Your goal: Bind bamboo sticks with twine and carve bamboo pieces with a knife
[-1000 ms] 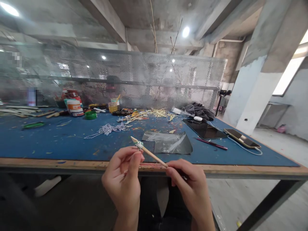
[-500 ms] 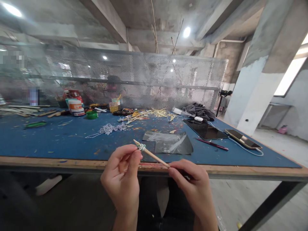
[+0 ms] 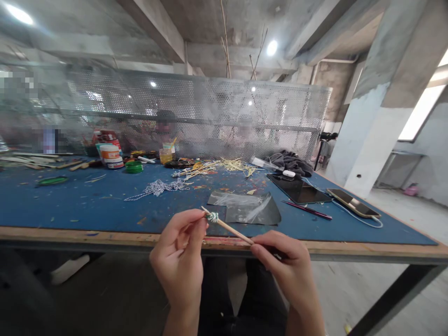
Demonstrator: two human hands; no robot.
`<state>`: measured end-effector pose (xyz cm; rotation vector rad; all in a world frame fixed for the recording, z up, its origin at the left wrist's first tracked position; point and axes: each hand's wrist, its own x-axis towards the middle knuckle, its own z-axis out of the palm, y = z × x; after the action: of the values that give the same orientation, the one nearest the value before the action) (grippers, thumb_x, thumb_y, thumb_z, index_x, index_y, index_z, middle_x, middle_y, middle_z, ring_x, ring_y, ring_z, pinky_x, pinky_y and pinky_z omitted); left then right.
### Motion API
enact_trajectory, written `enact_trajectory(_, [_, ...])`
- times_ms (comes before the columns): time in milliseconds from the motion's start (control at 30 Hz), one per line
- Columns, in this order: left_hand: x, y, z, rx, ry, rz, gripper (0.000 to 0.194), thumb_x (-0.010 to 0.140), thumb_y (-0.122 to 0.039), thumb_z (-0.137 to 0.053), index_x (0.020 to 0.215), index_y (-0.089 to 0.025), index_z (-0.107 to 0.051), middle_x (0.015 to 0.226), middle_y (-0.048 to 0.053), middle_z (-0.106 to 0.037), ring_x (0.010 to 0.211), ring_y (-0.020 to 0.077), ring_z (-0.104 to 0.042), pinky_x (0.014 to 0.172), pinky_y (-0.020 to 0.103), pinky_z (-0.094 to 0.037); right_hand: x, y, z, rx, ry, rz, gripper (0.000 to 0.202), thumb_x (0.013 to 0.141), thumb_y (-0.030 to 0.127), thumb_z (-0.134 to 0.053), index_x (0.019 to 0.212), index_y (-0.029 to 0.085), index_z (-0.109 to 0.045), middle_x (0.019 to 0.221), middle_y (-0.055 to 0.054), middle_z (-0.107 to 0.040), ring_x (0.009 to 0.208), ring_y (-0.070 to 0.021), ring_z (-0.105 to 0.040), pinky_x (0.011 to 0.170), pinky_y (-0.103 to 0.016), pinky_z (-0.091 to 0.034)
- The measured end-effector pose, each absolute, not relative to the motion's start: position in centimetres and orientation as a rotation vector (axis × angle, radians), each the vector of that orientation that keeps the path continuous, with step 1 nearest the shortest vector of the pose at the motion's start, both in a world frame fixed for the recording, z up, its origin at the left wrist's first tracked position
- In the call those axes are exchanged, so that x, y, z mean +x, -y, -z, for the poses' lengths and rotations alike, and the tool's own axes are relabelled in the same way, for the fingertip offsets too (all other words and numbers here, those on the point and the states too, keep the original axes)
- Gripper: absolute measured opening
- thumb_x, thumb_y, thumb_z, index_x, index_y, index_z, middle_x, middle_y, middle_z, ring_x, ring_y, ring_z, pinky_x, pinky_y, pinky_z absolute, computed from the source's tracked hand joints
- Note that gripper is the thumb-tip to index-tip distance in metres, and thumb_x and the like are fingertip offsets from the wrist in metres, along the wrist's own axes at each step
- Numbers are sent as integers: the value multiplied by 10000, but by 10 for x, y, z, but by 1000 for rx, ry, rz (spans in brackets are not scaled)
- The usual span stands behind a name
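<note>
A thin wooden stick [image 3: 234,230] slants across in front of me, just above the table's front edge. Green-and-white string [image 3: 212,217] is wrapped around it close to its upper left end. My left hand [image 3: 178,256] is closed, thumb and forefinger pinched at this wrapping; the fingertips partly hide what lies between them. The stick's lower right end sits between the thumb and forefinger of my right hand [image 3: 285,256], which is closed too. Behind the stick, a dark grey sheet of sandpaper-like material [image 3: 252,208] lies flat on the blue table top [image 3: 87,205].
A heap of white-and-blue cord [image 3: 161,187] lies beyond my left hand. Paint jars [image 3: 111,155], a green lid [image 3: 134,167] and wood shavings [image 3: 231,164] stand or lie farther back. To the right are a tablet [image 3: 297,189], a phone [image 3: 353,202] and a purple pen-like tool [image 3: 307,210].
Both hands have shifted slightly right with the stick. The stick seems turned a little, and its upper tip now looks thinner. The things on the table have stayed put.
</note>
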<state>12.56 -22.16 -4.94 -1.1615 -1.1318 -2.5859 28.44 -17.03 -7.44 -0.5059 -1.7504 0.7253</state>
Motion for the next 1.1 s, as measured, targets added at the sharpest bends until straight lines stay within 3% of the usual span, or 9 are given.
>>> enact_trajectory(233, [125, 226, 51, -1344, 1138, 2502, 56, 803, -164, -745, 833, -207, -725, 787, 0, -703, 733, 127, -685, 675, 193, -574, 293, 166, 75, -496, 1729, -942, 120, 801, 286, -717, 715, 218, -767, 594, -1, -654, 467, -94, -498, 426, -203, -358])
enact_trajectory(467, [126, 229, 46, -1567, 1116, 2122, 187, 857, -63, -649, 888, -242, -695, 871, -15, -661, 839, 118, -608, 750, 206, -497, 298, 163, 79, -435, 1703, -1095, 125, 791, 264, -726, 686, 203, -755, 566, -3, -641, 399, -68, -458, 377, -180, -334])
enact_trajectory(767, [123, 223, 47, -1840, 1306, 2295, 95, 958, -225, -546, 875, -234, -592, 887, -22, -557, 770, 83, -565, 690, 146, -484, 303, 158, 83, -490, 1736, -1069, 123, 796, 297, -730, 724, 199, -748, 558, 9, -616, 407, -54, -449, 389, -160, -316])
enact_trajectory(1100, [124, 222, 49, -1681, 1251, 2383, 55, 914, -199, -625, 885, -238, -651, 871, -37, -628, 763, 51, -617, 701, 86, -511, 302, 159, 82, -500, 1756, -1222, 193, 867, 364, -660, 801, 205, -749, 593, 5, -638, 426, -45, -441, 412, -153, -315])
